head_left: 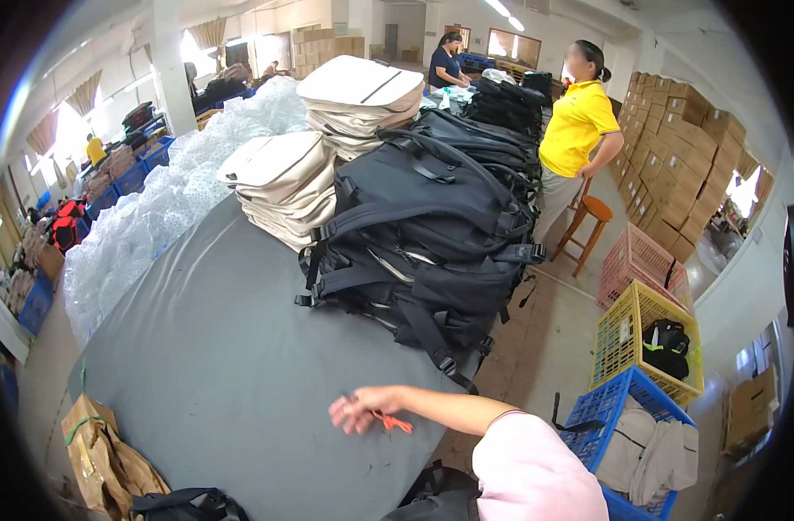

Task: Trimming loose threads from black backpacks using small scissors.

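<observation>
Right hand (pixel 353 412) above grey tabletop (pixel 214 356), fingers loosely spread, partly curled; cannot tell whether it grips orange cord (pixel 394 423). Cord thin, bright, bunched, loose-ended, beside wrist. Black backpacks (pixel 423 195) piled beyond, straps trailing.

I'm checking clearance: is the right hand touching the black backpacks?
No, the right hand is over the grey tabletop, which shows between it and the black backpacks.

Right hand (pixel 359 408) over grey table (pixel 223 347), orange cord (pixel 394 423) near wrist; black backpacks (pixel 423 204) piled beyond.
</observation>
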Tool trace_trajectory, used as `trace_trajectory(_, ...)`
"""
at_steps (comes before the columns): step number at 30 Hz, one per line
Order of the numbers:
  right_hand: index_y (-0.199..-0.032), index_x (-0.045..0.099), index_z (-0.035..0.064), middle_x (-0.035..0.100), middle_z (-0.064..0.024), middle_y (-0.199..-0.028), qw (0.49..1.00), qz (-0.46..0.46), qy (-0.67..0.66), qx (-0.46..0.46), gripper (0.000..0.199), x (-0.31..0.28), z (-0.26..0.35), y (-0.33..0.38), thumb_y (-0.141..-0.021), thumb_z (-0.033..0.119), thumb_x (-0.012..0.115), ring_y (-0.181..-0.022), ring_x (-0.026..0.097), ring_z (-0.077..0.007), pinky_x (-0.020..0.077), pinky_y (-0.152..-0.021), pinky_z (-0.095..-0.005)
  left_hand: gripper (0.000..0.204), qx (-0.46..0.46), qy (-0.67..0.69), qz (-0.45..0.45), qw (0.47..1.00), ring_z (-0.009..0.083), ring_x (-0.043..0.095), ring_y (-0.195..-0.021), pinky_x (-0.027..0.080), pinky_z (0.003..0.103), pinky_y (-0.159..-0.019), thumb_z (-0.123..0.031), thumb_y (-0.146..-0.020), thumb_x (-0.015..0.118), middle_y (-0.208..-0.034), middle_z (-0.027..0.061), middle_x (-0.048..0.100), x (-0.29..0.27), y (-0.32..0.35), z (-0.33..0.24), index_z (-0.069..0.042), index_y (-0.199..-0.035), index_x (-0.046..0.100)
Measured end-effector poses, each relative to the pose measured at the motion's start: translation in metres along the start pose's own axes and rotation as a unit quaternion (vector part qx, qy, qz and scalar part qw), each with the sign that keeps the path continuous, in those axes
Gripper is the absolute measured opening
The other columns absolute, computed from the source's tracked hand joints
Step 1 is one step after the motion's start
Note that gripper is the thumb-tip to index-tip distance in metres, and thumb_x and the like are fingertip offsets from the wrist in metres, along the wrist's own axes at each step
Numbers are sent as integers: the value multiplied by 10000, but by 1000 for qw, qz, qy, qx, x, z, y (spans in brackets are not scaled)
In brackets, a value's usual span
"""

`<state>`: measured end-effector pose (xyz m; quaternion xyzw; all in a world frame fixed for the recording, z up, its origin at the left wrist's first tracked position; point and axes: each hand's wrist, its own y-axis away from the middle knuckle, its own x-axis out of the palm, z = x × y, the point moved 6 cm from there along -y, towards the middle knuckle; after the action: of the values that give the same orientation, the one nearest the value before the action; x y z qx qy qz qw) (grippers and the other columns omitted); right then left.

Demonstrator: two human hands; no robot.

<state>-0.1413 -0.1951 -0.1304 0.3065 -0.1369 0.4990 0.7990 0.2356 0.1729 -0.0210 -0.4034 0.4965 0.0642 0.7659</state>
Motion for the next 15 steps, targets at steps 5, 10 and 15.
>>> trace_trajectory(5,-1393,306,45,421,-103,-1368,972,-143,-147,-110,521,-42,-19,-16,-935,191,508,-1147,528,-245,514,-874,-352,473,55,-6,-6,998,287,567,-974,400,430,-860,-155,-629,644,-1050,113,616,19,19,21,-57,-1090,596)
trace_trajectory(10,-1304,410,26,519,-103,-1264,995,46,33,79,461,70,-103,-5,-901,208,538,-927,633,-209,554,-712,-316,448,40,1,-34,999,286,571,-960,399,427,-863,-141,-631,615,-1034,113,620,10,16,8,-57,-1071,603)
trace_trajectory(15,-1184,523,69,644,-67,-1011,961,173,70,202,328,101,-204,13,-877,172,577,-753,653,-152,545,-541,-283,398,28,24,-65,997,285,574,-935,399,423,-856,-131,-639,587,-1007,105,625,13,-2,-4,-61,-1030,613)
